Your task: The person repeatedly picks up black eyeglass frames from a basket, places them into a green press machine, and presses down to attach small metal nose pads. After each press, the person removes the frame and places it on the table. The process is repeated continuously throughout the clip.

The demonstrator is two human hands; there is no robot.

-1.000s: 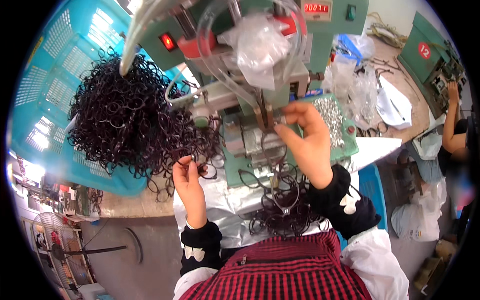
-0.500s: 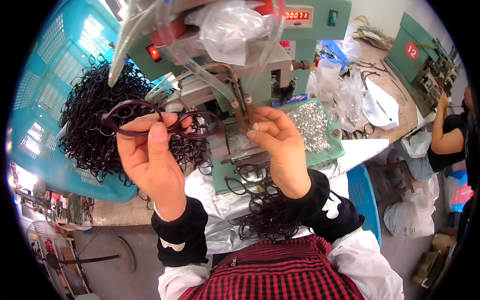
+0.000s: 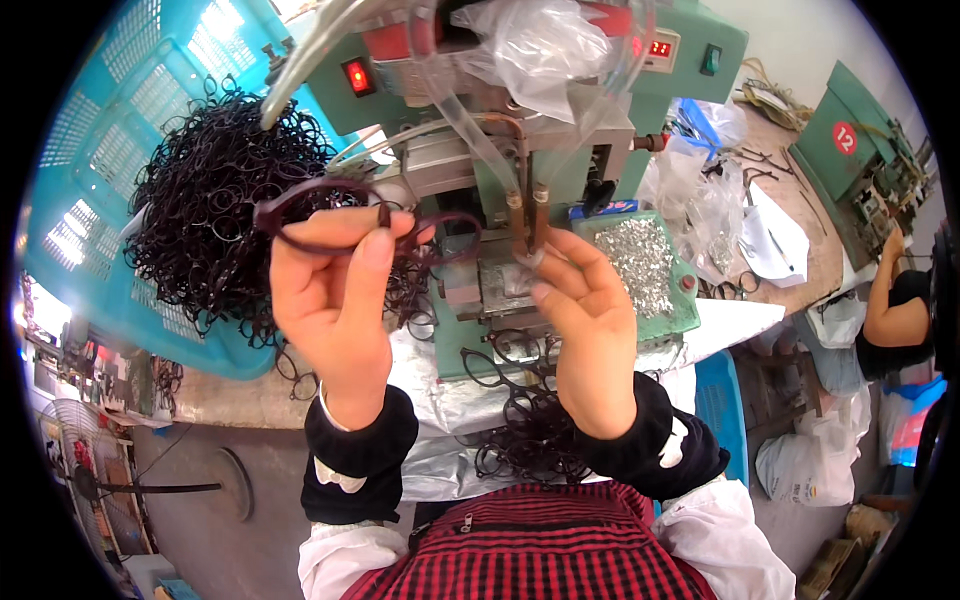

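My left hand is closed in a pinch on a dark purple eyeglass frame, holding it raised in front of the green machine. The frame has two round rims, and my thumb and fingers grip it near the middle. My right hand has its fingertips at the lower end of two copper-coloured prongs on the machine. Its fingers are bent together around something tiny and pale that I cannot make out. Below the prongs lies a metal block.
A blue basket holds a heap of dark eyeglass frames. More frames lie near my apron. At the right, a green tray carries small silvery parts. Clear plastic bags sit behind it. A co-worker's arm shows far right.
The view has shifted, so the machine and basket appear further right. My left hand still holds the eyeglass frame. My right thumb has dropped slightly away from the prongs.
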